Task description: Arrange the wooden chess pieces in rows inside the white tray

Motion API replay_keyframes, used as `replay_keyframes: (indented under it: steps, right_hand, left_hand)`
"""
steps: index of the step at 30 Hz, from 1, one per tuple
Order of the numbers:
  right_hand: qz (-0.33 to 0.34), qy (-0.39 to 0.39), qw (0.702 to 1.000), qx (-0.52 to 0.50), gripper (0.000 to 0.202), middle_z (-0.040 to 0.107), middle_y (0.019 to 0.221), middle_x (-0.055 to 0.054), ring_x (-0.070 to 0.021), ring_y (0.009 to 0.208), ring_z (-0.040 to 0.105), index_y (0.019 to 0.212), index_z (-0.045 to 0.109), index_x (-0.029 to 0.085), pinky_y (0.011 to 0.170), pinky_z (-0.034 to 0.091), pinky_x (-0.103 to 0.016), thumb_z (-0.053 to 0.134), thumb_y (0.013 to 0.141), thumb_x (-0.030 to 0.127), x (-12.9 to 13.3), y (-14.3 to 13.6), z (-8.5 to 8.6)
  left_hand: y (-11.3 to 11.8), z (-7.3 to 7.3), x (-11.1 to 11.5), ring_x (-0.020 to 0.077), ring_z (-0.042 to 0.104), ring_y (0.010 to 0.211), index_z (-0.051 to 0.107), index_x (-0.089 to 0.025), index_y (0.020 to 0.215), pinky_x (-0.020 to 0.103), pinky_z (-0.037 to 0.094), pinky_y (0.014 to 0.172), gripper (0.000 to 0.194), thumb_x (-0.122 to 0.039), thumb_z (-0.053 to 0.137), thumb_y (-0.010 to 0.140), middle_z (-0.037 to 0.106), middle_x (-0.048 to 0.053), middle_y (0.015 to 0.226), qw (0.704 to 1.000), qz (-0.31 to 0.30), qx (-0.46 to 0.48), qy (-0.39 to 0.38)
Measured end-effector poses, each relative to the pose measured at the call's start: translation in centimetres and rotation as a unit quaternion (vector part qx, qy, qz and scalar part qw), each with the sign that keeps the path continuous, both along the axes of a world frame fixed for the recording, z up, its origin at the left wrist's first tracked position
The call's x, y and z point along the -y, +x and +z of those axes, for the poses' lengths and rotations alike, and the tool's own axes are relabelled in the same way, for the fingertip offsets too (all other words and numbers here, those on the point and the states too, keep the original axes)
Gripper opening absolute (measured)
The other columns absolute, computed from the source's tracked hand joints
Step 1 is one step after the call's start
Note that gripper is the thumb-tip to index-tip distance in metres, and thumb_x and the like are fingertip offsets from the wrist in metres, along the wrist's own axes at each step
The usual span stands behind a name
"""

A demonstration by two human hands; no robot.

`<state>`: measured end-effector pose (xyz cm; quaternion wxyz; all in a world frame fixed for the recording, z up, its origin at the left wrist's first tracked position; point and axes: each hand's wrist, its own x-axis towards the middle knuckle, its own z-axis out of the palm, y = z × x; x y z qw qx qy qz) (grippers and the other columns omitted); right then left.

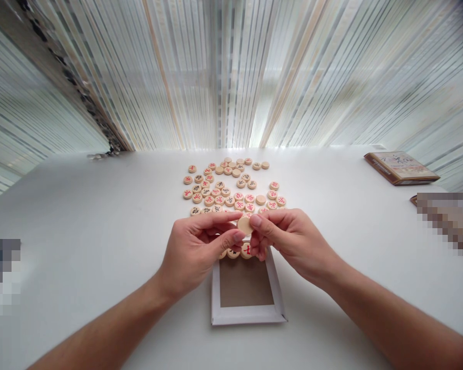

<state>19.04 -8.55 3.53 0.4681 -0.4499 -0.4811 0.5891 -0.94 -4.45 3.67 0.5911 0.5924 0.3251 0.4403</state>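
A round wooden Chinese chess piece (244, 224), its plain face towards me, is held up between my two hands. My left hand (195, 252) has its thumb and forefinger closed at the piece's left edge. My right hand (293, 239) pinches the right edge with the thumb in front. Both hands are above the far end of a shallow white box tray (250, 313). Inside that end lies a row of pieces, among them one with a red character (246, 250). My fingers partly hide this row and the tray's far rim.
Beyond my hands, many loose pieces (209, 201) with red or black characters lie scattered on the white table (119, 216); some show blank faces. A flat printed box (404, 167) lies at the far right. Striped string curtains (239, 72) hang behind the table.
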Motion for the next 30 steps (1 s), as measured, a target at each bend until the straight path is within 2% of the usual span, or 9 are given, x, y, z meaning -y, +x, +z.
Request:
replay_keyframes:
  steps: [3,6,10,13,17,19,23,30]
  right_hand:
    - [-0.003,-0.012,1.000,-0.006,0.050,0.073,0.065,-0.006,-0.0139,0.057,0.066,0.070,0.077,0.015,0.055,0.053,-0.024,0.081,0.091,0.060,0.12,0.03,-0.03]
    - [0.000,-0.010,1.000,-0.014,0.042,0.073,0.066,-0.004,-0.0129,0.058,0.064,0.071,0.078,0.016,0.054,0.052,-0.023,0.086,0.088,0.053,0.28,0.04,0.16]
    - [0.013,-0.029,0.999,-0.030,0.032,0.075,0.072,-0.003,-0.0121,0.061,0.063,0.088,0.083,0.016,0.055,0.051,-0.022,0.097,0.077,0.043,0.34,-0.10,0.54]
    - [-0.005,-0.054,0.998,-0.022,0.036,0.075,0.070,-0.003,-0.0118,0.057,0.061,0.083,0.080,0.016,0.049,0.047,-0.021,0.102,0.069,0.042,0.33,-0.25,0.67]
    - [-0.002,-0.039,0.999,-0.016,0.038,0.067,0.057,0.000,-0.0102,0.050,0.056,0.072,0.076,0.016,0.047,0.045,-0.021,0.097,0.075,0.047,0.34,-0.29,0.58]
    - [0.008,-0.027,0.999,-0.030,0.039,0.064,0.056,0.000,-0.0106,0.052,0.057,0.069,0.074,0.016,0.049,0.046,-0.021,0.093,0.080,0.049,0.33,-0.21,0.48]
    - [0.030,-0.033,0.996,-0.073,0.037,0.069,0.062,-0.002,-0.0115,0.056,0.062,0.072,0.076,0.016,0.051,0.048,-0.021,0.088,0.087,0.048,0.24,0.04,0.37]
    - [0.050,-0.061,0.990,-0.113,0.027,0.073,0.072,-0.004,-0.0118,0.065,0.066,0.085,0.084,0.015,0.059,0.053,-0.020,0.094,0.082,0.040,0.10,0.26,0.58]
  left_hand:
    - [0.03,-0.10,0.06,0.0143,0.079,0.064,0.087,-0.018,0.106,0.017,0.066,0.060,0.029,-0.015,0.094,0.078,0.084,0.002,0.076,1.000,-0.018,0.006,-0.009]
    - [0.04,-0.21,0.09,0.0148,0.080,0.069,0.087,-0.018,0.110,0.018,0.067,0.064,0.032,-0.012,0.092,0.079,0.085,0.003,0.080,0.999,-0.039,0.011,-0.015]
    - [0.06,-0.29,0.19,0.0173,0.081,0.073,0.086,-0.017,0.112,0.022,0.069,0.067,0.026,-0.014,0.087,0.086,0.085,0.005,0.085,0.997,-0.072,0.006,0.001]
    - [0.04,-0.18,0.28,0.0182,0.081,0.077,0.086,-0.017,0.113,0.024,0.069,0.071,0.023,-0.016,0.083,0.091,0.085,0.007,0.090,0.995,-0.081,-0.022,0.045]
    - [-0.01,0.03,0.27,0.0169,0.081,0.083,0.086,-0.022,0.116,0.024,0.068,0.078,0.027,-0.013,0.083,0.091,0.086,0.006,0.096,0.988,-0.109,-0.050,0.097]
    - [-0.03,0.05,0.19,0.0167,0.080,0.082,0.086,-0.023,0.115,0.023,0.068,0.077,0.027,-0.012,0.084,0.090,0.086,0.005,0.096,0.988,-0.114,-0.044,0.092]
    - [-0.10,-0.05,-0.01,0.0175,0.080,0.077,0.086,-0.020,0.112,0.024,0.068,0.072,0.023,-0.017,0.086,0.089,0.085,0.006,0.089,0.994,-0.089,-0.020,0.058]
    - [-0.11,0.14,-0.06,0.0183,0.081,0.074,0.087,-0.020,0.108,0.023,0.068,0.068,0.023,-0.021,0.091,0.085,0.084,0.005,0.082,0.998,-0.059,-0.004,0.024]
